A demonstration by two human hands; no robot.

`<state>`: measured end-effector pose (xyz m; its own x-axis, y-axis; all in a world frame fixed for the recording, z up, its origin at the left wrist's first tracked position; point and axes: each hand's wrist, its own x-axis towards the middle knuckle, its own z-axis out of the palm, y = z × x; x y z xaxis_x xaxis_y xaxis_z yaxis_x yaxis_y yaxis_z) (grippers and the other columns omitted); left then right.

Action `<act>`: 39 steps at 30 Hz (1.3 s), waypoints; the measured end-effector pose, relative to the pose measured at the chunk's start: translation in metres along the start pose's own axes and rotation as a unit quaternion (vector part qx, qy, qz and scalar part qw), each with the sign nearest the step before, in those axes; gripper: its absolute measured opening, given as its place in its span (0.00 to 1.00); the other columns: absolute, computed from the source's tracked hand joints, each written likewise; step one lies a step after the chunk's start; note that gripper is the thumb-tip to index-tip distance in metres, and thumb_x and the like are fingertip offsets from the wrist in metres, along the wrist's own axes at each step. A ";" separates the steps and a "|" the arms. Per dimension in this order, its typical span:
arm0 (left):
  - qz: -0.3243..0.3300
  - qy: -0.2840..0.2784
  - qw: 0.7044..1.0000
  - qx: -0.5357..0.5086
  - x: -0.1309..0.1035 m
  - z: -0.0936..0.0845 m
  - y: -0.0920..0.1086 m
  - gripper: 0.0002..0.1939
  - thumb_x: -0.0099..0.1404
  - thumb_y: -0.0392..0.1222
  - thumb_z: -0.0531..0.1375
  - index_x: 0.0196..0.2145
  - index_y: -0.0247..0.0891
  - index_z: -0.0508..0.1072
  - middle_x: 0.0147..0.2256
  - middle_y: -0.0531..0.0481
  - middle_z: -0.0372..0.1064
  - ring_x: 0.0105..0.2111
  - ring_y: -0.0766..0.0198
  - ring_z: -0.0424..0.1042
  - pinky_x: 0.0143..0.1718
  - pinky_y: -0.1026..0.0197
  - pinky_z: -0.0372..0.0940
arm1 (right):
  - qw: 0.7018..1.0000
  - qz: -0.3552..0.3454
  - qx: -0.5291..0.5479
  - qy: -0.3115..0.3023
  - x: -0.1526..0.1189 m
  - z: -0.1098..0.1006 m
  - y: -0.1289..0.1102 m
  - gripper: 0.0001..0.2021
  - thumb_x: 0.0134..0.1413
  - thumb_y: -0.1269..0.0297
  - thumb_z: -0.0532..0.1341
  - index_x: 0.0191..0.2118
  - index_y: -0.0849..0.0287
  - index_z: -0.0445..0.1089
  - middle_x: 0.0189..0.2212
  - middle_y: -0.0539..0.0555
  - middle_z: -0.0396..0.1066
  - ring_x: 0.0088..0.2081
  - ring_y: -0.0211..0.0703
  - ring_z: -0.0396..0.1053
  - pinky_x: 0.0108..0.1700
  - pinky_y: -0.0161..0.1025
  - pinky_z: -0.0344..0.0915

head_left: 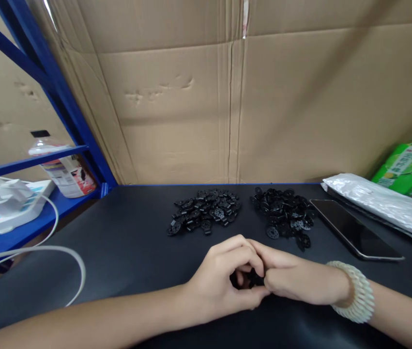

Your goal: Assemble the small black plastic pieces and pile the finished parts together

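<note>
My left hand (223, 276) and my right hand (293, 278) meet over the front of the black table, fingertips touching. Both are closed around a small black plastic part (255, 278), mostly hidden by my fingers. Its exact shape does not show. Beyond my left hand lies a pile of small black parts (206, 211), some round with holes and some with short raised pieces. A second pile, of flat round black discs with holes (285, 213), lies past my right hand. A pale coiled band circles my right wrist.
To the right lie a dark phone (354, 228) and a silvery plastic package (383, 198), with a green pack (409, 162) behind. On the left, a blue shelf (35, 203) holds a bottle (64, 167) and a power strip with plugs (13, 203). A white cable (78, 261) loops over the table (126, 257).
</note>
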<state>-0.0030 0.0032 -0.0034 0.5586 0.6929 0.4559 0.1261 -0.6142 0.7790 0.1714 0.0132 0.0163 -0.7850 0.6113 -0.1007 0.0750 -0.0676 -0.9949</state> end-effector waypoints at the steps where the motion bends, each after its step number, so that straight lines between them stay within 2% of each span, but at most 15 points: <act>1: 0.007 0.001 1.000 0.003 0.000 0.001 0.000 0.07 0.53 0.30 0.65 0.29 0.33 0.70 0.32 0.49 0.63 0.24 0.72 0.62 0.23 0.70 0.63 | 1.000 -0.003 -0.027 -0.002 -0.001 -0.001 -0.002 0.16 0.41 0.78 0.50 0.38 0.58 0.60 0.34 0.47 0.61 0.36 0.35 0.62 0.40 0.35 0.62; 7: 0.036 0.013 0.999 0.026 0.000 0.006 -0.002 0.09 0.50 0.27 0.63 0.27 0.34 0.68 0.31 0.50 0.62 0.24 0.72 0.61 0.21 0.71 0.61 | 0.999 -0.011 -0.042 0.015 -0.002 0.000 0.000 0.14 0.42 0.80 0.51 0.36 0.57 0.59 0.33 0.47 0.58 0.35 0.34 0.58 0.38 0.32 0.60; 10: 0.041 0.028 0.998 0.037 0.000 0.004 -0.002 0.11 0.47 0.25 0.60 0.25 0.36 0.64 0.29 0.52 0.61 0.24 0.70 0.62 0.22 0.70 0.61 | 0.996 -0.001 0.083 0.016 0.001 0.001 0.007 0.16 0.42 0.78 0.52 0.39 0.56 0.59 0.34 0.47 0.59 0.38 0.35 0.61 0.41 0.35 0.63; 13: 0.053 0.039 0.997 0.050 -0.001 0.001 0.000 0.11 0.47 0.24 0.58 0.26 0.37 0.64 0.29 0.51 0.63 0.26 0.67 0.64 0.24 0.68 0.63 | 0.978 0.013 0.207 -0.015 0.000 -0.002 0.010 0.19 0.38 0.80 0.53 0.40 0.56 0.61 0.37 0.48 0.62 0.43 0.37 0.64 0.48 0.42 0.64; 17: 0.069 0.075 0.994 0.035 -0.002 -0.006 0.007 0.09 0.54 0.24 0.56 0.27 0.37 0.64 0.31 0.48 0.65 0.35 0.62 0.68 0.36 0.60 0.67 | 0.964 0.010 0.263 -0.046 -0.006 -0.011 0.004 0.23 0.42 0.81 0.57 0.46 0.55 0.65 0.45 0.51 0.63 0.46 0.39 0.67 0.55 0.52 0.59; 22: 0.094 0.096 0.991 -0.015 -0.005 -0.013 0.008 0.10 0.60 0.24 0.52 0.27 0.37 0.66 0.30 0.49 0.65 0.37 0.61 0.69 0.38 0.57 0.66 | 0.974 -0.016 0.223 -0.035 -0.008 -0.020 0.004 0.23 0.44 0.80 0.63 0.48 0.56 0.66 0.46 0.54 0.65 0.50 0.47 0.69 0.56 0.52 0.59; 26: 0.058 0.118 0.989 -0.061 -0.006 -0.015 0.002 0.11 0.62 0.25 0.53 0.26 0.37 0.66 0.32 0.49 0.65 0.39 0.59 0.69 0.38 0.58 0.66 | 0.984 -0.047 0.172 -0.015 -0.009 -0.022 0.002 0.27 0.43 0.79 0.63 0.51 0.54 0.61 0.44 0.54 0.66 0.47 0.50 0.72 0.51 0.51 0.65; 28: 0.038 0.120 0.990 -0.062 -0.005 -0.014 -0.001 0.11 0.62 0.26 0.54 0.26 0.37 0.66 0.34 0.48 0.65 0.40 0.60 0.69 0.38 0.60 0.67 | 0.993 -0.062 0.101 0.003 -0.012 -0.022 -0.001 0.28 0.43 0.80 0.62 0.51 0.53 0.59 0.44 0.53 0.66 0.46 0.49 0.73 0.47 0.49 0.68; 30: 0.017 0.112 0.992 -0.052 -0.006 -0.011 -0.004 0.10 0.63 0.26 0.53 0.30 0.39 0.67 0.37 0.49 0.64 0.41 0.61 0.68 0.39 0.60 0.68 | 0.995 -0.084 -0.034 0.038 -0.016 -0.025 -0.007 0.28 0.43 0.80 0.60 0.52 0.52 0.58 0.46 0.54 0.66 0.46 0.46 0.72 0.44 0.45 0.69; 32: -0.009 0.100 0.994 -0.033 -0.006 -0.009 -0.005 0.11 0.63 0.26 0.53 0.38 0.41 0.66 0.40 0.49 0.63 0.42 0.62 0.68 0.41 0.60 0.70 | 0.959 -0.128 -0.222 0.119 -0.021 -0.033 -0.012 0.28 0.44 0.80 0.58 0.52 0.52 0.59 0.47 0.55 0.67 0.47 0.45 0.69 0.47 0.44 0.67; 33: -0.023 0.089 0.996 -0.016 -0.007 -0.007 -0.005 0.14 0.62 0.26 0.53 0.42 0.42 0.64 0.42 0.49 0.63 0.43 0.62 0.67 0.42 0.60 0.70 | 0.920 -0.152 -0.316 0.177 -0.023 -0.040 -0.014 0.27 0.45 0.80 0.57 0.52 0.52 0.60 0.47 0.55 0.67 0.49 0.45 0.67 0.50 0.45 0.65; 35: -0.038 0.053 0.997 0.036 -0.008 -0.006 -0.005 0.20 0.60 0.25 0.54 0.47 0.44 0.62 0.45 0.49 0.62 0.46 0.62 0.65 0.45 0.58 0.69 | 0.815 -0.182 -0.465 0.294 -0.026 -0.056 -0.016 0.24 0.46 0.78 0.57 0.51 0.53 0.62 0.48 0.55 0.67 0.51 0.48 0.65 0.54 0.49 0.61; 36: -0.038 0.029 0.997 0.067 -0.009 -0.006 -0.004 0.22 0.59 0.25 0.54 0.48 0.44 0.61 0.45 0.49 0.62 0.46 0.61 0.65 0.46 0.58 0.69 | 0.770 -0.184 -0.508 0.339 -0.027 -0.066 -0.016 0.22 0.48 0.76 0.57 0.51 0.54 0.63 0.49 0.56 0.66 0.52 0.49 0.64 0.56 0.51 0.60; 37: -0.033 0.004 0.995 0.096 -0.010 -0.006 -0.002 0.23 0.58 0.24 0.54 0.48 0.43 0.61 0.46 0.49 0.62 0.47 0.61 0.65 0.47 0.57 0.67 | 0.743 -0.181 -0.533 0.362 -0.028 -0.075 -0.015 0.22 0.48 0.75 0.57 0.51 0.54 0.62 0.49 0.57 0.66 0.52 0.50 0.64 0.56 0.52 0.60; 39: -0.013 -0.034 0.990 0.138 -0.011 -0.007 0.001 0.23 0.58 0.24 0.54 0.48 0.42 0.61 0.46 0.49 0.63 0.46 0.61 0.64 0.49 0.57 0.65 | 0.716 -0.176 -0.557 0.382 -0.029 -0.089 -0.012 0.23 0.49 0.74 0.57 0.52 0.55 0.61 0.50 0.57 0.66 0.53 0.51 0.63 0.57 0.52 0.60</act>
<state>-0.0149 -0.0021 -0.0044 0.6049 0.6889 0.3994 0.3560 -0.6826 0.6383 0.2484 0.0662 0.0308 -0.3416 0.7172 0.6073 0.7328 0.6079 -0.3057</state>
